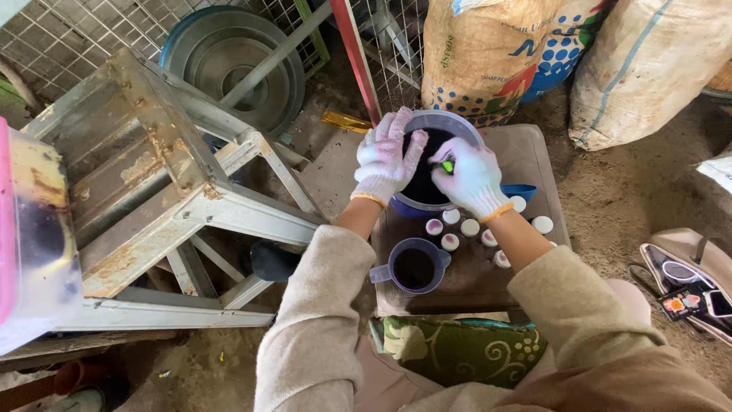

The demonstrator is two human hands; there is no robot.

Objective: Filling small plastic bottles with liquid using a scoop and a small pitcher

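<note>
A round bucket (457,123) of dark liquid stands on a low brown stool (526,156). My left hand (383,159), in a stained white glove, rests on the bucket's left rim. Over the dark liquid, my right hand (469,177), also gloved, pinches a small green thing (447,165). Several small white-capped bottles (470,227) stand in front of the bucket. A purple measuring jug (414,267) with dark liquid sits on the stool's near left.
A rusty metal frame (164,179) lies to the left, with a round metal basin (232,65) behind it. Filled sacks (648,61) lean at the back right. A patterned green cushion (457,347) is under my arms. A bag (690,286) lies at right.
</note>
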